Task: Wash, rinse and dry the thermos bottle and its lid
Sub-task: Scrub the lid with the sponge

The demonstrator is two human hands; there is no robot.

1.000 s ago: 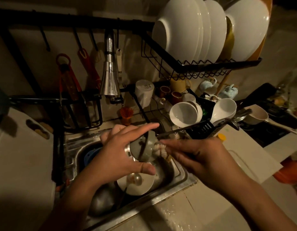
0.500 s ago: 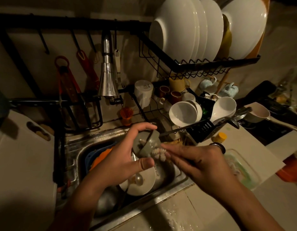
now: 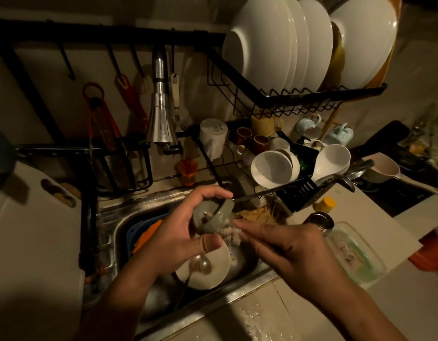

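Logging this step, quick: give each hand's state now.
Left hand: holding the grey-green lid.
Right hand: gripping a knobbly scrubber against the lid.

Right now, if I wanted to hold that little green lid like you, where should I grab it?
Grab the lid by its round outer rim, coming from the left. It sits tilted over the sink with its open side turned up, so the left hand pinches the rim, fingers on top, thumb below. That probably leaves the hollow free for the brush held by the right hand.
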